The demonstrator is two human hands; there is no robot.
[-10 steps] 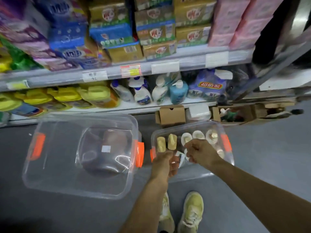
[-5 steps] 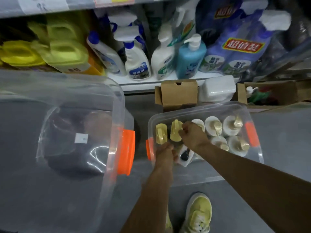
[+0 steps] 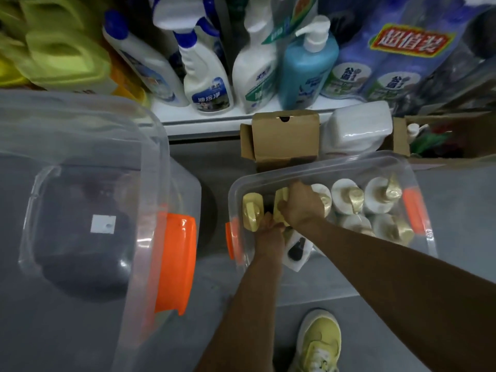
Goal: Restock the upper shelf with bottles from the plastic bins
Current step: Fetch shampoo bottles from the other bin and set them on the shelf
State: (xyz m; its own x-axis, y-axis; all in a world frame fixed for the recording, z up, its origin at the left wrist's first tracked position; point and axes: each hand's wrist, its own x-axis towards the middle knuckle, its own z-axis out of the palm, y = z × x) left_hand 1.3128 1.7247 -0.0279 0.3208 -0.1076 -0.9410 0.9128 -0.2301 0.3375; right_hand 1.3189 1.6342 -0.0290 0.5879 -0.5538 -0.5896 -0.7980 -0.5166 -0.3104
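A clear plastic bin [image 3: 322, 167] with orange handles stands on the floor and holds several upright bottles. Two have pale yellow pump caps [image 3: 251, 210]; the others are white with gold pumps [image 3: 346, 196]. My right hand [image 3: 302, 205] is inside the bin, its fingers curled over the second yellow-capped bottle [image 3: 280, 196]. My left hand [image 3: 269, 230] reaches down right beside it, between the two yellow caps, with its fingers pointing away and hidden. A white bottle with a black mark [image 3: 296, 251] lies flat under my forearms. The upper shelf is out of view.
A larger clear bin [image 3: 150, 146] with an orange handle [image 3: 174, 261] sits at the left, nothing inside. The bottom shelf [image 3: 214, 120] carries spray and pump bottles. A cardboard box [image 3: 284, 135] and a white container [image 3: 357, 127] stand behind the bottle bin.
The view has dropped from the shelves toward the floor bins. Both hands have gone deeper into the bottle bin, and the right hand has closed over a yellow-capped bottle.
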